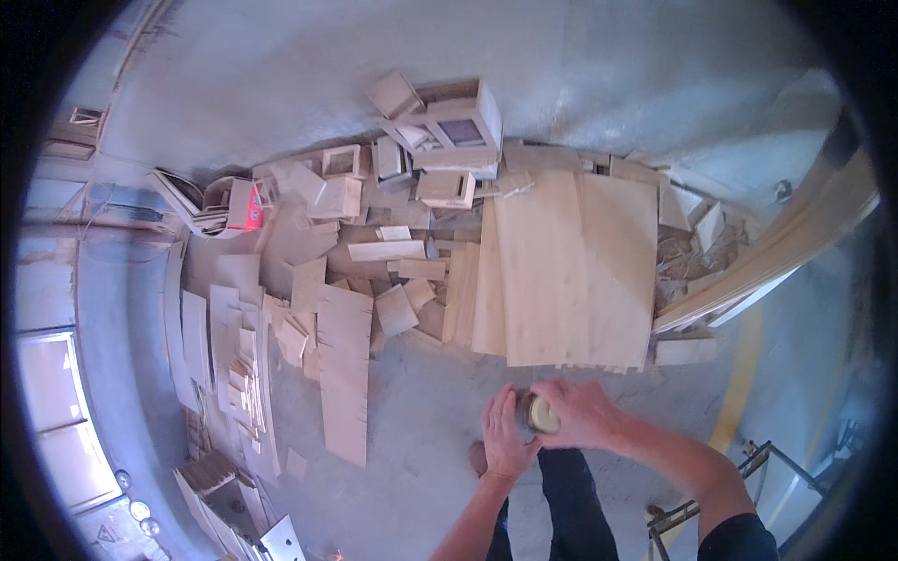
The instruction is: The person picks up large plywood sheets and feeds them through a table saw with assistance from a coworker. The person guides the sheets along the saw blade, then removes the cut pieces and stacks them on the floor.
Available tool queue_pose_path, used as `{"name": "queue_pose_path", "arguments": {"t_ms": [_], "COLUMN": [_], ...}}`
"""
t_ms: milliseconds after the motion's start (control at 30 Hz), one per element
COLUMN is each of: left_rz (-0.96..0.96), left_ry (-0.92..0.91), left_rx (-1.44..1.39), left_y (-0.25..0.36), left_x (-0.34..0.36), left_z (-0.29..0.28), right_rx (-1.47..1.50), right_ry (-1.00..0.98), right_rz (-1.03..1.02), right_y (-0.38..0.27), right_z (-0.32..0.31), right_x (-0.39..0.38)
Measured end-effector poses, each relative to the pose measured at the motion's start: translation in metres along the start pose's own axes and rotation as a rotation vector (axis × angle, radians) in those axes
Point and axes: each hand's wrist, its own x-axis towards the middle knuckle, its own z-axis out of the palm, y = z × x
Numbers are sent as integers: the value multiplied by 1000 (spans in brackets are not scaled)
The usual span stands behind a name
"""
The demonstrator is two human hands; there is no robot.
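Observation:
My left hand [506,434] and my right hand [583,412] are both wrapped around a small round container with a pale yellowish top [541,414], held in front of me above the concrete floor [421,411]. The left hand grips its side from the left. The right hand covers its top and right side. Most of the container is hidden by my fingers. Just beyond my hands lies a stack of large plywood sheets [571,271].
Several cut plywood pieces and strips [341,374] litter the floor to the left. Small wooden box frames [449,126] are piled at the back. Long boards [776,257] lean at the right. A metal frame [748,486] stands at the lower right, a red object [245,208] at the back left.

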Motion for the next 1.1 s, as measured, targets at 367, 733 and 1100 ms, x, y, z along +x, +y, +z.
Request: {"name": "queue_pose_path", "arguments": {"t_ms": [367, 733, 1100], "left_rz": [200, 567, 770], "left_ry": [-17, -673, -949], "left_rx": [-461, -426, -561], "left_y": [143, 242, 290], "left_x": [-23, -49, -80], "left_z": [-161, -387, -519], "right_rx": [-580, -794, -1171], "right_ry": [208, -59, 169], "right_rz": [-483, -1195, -1826], "right_y": [-199, -391, -516], "right_z": [-173, -287, -302], "right_x": [-103, -176, -228]}}
